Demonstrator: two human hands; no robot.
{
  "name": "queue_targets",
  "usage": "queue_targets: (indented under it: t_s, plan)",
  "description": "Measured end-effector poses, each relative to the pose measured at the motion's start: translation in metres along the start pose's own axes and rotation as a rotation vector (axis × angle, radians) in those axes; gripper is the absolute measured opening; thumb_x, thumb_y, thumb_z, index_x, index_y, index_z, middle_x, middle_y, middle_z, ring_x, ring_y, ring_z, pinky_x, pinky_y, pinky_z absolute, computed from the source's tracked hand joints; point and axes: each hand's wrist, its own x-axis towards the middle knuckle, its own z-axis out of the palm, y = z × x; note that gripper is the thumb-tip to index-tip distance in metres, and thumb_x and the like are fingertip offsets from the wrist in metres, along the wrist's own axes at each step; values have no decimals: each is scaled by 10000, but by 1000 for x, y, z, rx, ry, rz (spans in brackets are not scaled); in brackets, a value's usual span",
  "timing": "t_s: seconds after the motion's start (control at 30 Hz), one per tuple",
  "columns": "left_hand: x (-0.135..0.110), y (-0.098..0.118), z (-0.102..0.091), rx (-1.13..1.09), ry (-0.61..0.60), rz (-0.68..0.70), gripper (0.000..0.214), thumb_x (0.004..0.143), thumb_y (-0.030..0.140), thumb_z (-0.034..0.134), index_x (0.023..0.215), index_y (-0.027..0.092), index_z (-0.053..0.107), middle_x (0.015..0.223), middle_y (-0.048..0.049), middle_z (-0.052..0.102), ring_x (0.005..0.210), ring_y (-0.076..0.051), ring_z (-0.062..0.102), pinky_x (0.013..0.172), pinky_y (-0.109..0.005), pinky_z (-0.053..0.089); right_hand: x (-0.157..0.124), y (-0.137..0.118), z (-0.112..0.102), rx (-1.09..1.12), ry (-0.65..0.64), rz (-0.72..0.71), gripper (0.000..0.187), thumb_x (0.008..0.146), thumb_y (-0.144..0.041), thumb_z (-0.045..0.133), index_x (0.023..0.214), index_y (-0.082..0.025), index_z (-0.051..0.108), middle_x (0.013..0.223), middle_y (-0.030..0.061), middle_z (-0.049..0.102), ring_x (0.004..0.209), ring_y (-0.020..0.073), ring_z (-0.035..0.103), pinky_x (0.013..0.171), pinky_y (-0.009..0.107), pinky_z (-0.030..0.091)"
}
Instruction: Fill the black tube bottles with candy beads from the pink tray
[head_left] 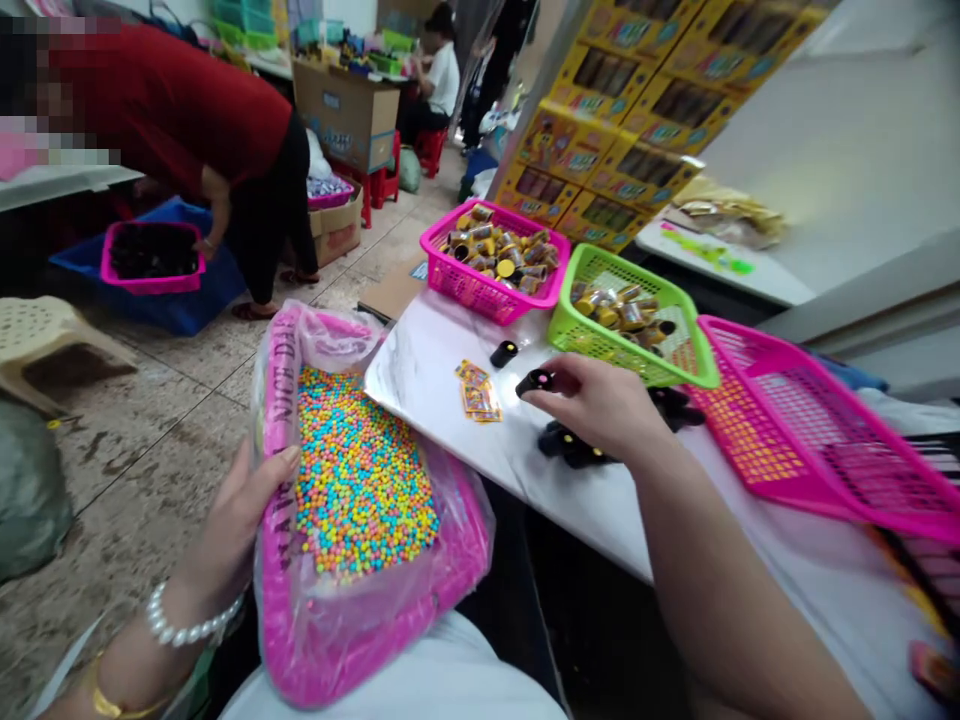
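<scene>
Right hand (604,405): pinches a small black tube (535,381) above the white table (442,370). Left hand (236,525): clasps the rim of a plastic-lined pink tray (275,590) of colored candy beads (360,470).

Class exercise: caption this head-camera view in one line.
Left hand steadies a plastic-lined pink tray of colourful beads; right hand pinches a small black cylinder.

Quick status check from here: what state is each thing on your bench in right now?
Left hand: gripping the tray rim.
Right hand: pinching a cap.
Black cap: held in the fingertips.
Pink tray: plastic-lined, on the lap.
Coloured beads: filling the tray.
Pink basket: heaped with small tubes.
Green basket: holding small tubes.
Right pink basket: tilted.
</scene>
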Motion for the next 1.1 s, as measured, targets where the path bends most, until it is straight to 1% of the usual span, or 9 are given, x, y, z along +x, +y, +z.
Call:
queue_targets:
  t_s: [0.1, 0.27, 0.47, 0.63, 0.73, 0.8, 0.93, 1.0, 1.1]
  plan:
    - [-2, 3, 2, -8, -7, -80, 821, 661, 493, 848, 1400, 319, 534, 1193, -17, 730, 1004, -285, 718, 888, -346, 594, 39, 19, 4, -187, -100, 191, 288, 758, -392, 736, 973, -200, 732, 841, 63, 740, 805, 261, 687, 653, 311, 474]
    - [-7, 7, 4, 36, 46, -97, 886, 577, 475, 894, 1383, 346, 551, 1184, -4, 738, 943, -285, 734, 799, -332, 620, 62, 27, 19, -121, -225, 200, 384, 791, -307, 732, 1147, -168, 698, 946, 69, 769, 910, 251, 707, 745, 299, 497]
    - [-5, 7, 4, 37, 55, -100, 898, 545, 497, 898, 1361, 297, 582, 1128, -29, 757, 908, -303, 739, 770, -350, 631, -1, 47, -2, -105, -122, -60, 518, 812, -421, 704, 1279, -208, 638, 1114, 95, 738, 1098, 323, 657, 978, 465, 496]
    - [0, 4, 3, 19, 49, -23, 893, 545, 495, 897, 1335, 212, 591, 1079, -56, 764, 934, -311, 726, 788, -354, 624, -46, 57, 1, -188, -22, -362, 278, 719, -214, 743, 989, -278, 748, 1500, 64, 476, 1489, 481, 165, 1169, 743, 124]
    - [-1, 1, 4, 13, -1, 29, 783, 661, 482, 845, 1340, 193, 582, 1101, -56, 754, 1027, -308, 700, 887, -363, 592, -56, 33, 6, 16, 103, -433, 187, 759, -168, 668, 918, -260, 703, 1461, 86, 506, 1494, 458, 178, 1183, 712, 167]
    - [-2, 0, 6, 4, -32, 67, 738, 723, 464, 809, 1367, 203, 560, 1135, -53, 743, 1095, -307, 675, 949, -371, 563, -63, 2, 10, 265, 57, -493, 247, 771, -159, 629, 997, -256, 653, 1376, 104, 578, 1411, 395, 403, 1135, 603, 375]
    - [-3, -3, 7, -14, -50, 128, 730, 745, 441, 795, 1388, 207, 541, 1189, -67, 720, 1170, -313, 639, 1006, -388, 528, -75, -68, 37, 682, -467, -681, 356, 777, -117, 562, 1108, -243, 605, 1034, 30, 714, 881, 184, 697, 791, 306, 580]
    - [-2, -4, 6, -17, -58, 125, 722, 748, 442, 791, 1381, 197, 544, 1191, -75, 717, 1144, -316, 651, 987, -396, 537, -74, -90, 61, 650, -581, -731, 333, 805, -125, 590, 1126, -211, 623, 996, 38, 699, 841, 174, 677, 780, 298, 565]
    - [-2, -6, 2, -20, -59, 90, 703, 759, 441, 780, 1377, 205, 544, 1193, -69, 715, 1105, -307, 666, 963, -398, 546, -70, -101, 96, 305, -431, -650, 371, 853, -120, 624, 1223, -145, 603, 1035, 118, 659, 939, 248, 651, 837, 370, 548]
